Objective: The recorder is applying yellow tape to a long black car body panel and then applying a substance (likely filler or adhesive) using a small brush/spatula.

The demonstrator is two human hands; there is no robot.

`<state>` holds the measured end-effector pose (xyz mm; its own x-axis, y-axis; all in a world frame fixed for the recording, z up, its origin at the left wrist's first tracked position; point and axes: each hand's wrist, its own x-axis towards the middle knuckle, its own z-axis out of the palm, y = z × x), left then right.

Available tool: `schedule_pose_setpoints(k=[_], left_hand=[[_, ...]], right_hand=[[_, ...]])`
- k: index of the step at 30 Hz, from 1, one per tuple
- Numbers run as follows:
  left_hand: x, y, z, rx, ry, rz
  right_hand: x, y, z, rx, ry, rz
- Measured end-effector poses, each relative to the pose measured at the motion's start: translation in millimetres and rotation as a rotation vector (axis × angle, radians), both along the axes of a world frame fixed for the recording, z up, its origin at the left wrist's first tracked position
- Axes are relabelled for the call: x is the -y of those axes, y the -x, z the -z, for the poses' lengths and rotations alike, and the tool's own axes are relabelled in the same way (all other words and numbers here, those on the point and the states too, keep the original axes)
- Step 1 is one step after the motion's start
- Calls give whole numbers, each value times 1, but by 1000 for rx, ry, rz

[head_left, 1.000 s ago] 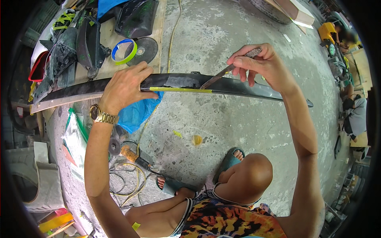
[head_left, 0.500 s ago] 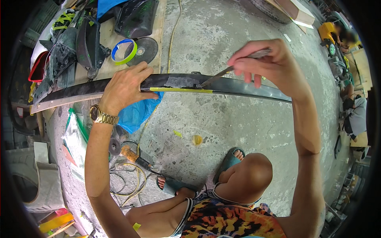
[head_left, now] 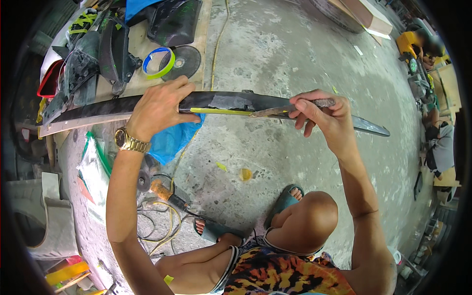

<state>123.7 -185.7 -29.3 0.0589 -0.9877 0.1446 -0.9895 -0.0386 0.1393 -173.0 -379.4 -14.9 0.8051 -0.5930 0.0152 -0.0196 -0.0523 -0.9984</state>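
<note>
A long black trim piece [head_left: 231, 101] spans the view crosswise, with a grey patch and yellow tape [head_left: 216, 111] along its lower edge at the middle. My left hand [head_left: 160, 103], a gold watch at its wrist, grips the trim left of the patch, thumb underneath. My right hand [head_left: 324, 110] pinches a narrow, crusted spatula-like tool [head_left: 275, 110]; its tip lies at the lower edge beside the tape's right end, and the tool slants only slightly.
Dark molded parts [head_left: 113, 49], a tape roll [head_left: 159, 63] and a disc [head_left: 186, 61] lie on the board at upper left. A blue bag [head_left: 167, 142], a corded power tool [head_left: 167, 191] and cables lie below the trim. Other people [head_left: 437, 147] work at far right.
My right hand has come down and slightly left, turning the tool flatter along the trim's lower edge. My left hand and the trim have shifted slightly right in the picture.
</note>
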Motion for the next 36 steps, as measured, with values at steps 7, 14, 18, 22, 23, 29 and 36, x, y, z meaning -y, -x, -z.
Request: schedule_pose_setpoints(k=[7,14,18,22,23,29,36], left_hand=[[2,0,-2,-2,-87,-45],[-1,0,-2,-20,-54,-29],[1,0,0,-4,-54,-23],[1,0,-1,0,-59,-25],[1,0,-1,-8,-61,-28],[1,-1,0,-21,-65,-31],[1,-1,-2,-32,-93,-41]], right_hand=[[5,-23,-7,15,-56,-46],[22,-29,-11,-23,-32,-143],[25,-34,-17,-48,-17,-166],[27,-43,-24,-94,40,-223],[27,-46,-25,-103,55,-247],[28,-53,-36,-120,114,-325],[22,-35,-36,-33,139,-182]])
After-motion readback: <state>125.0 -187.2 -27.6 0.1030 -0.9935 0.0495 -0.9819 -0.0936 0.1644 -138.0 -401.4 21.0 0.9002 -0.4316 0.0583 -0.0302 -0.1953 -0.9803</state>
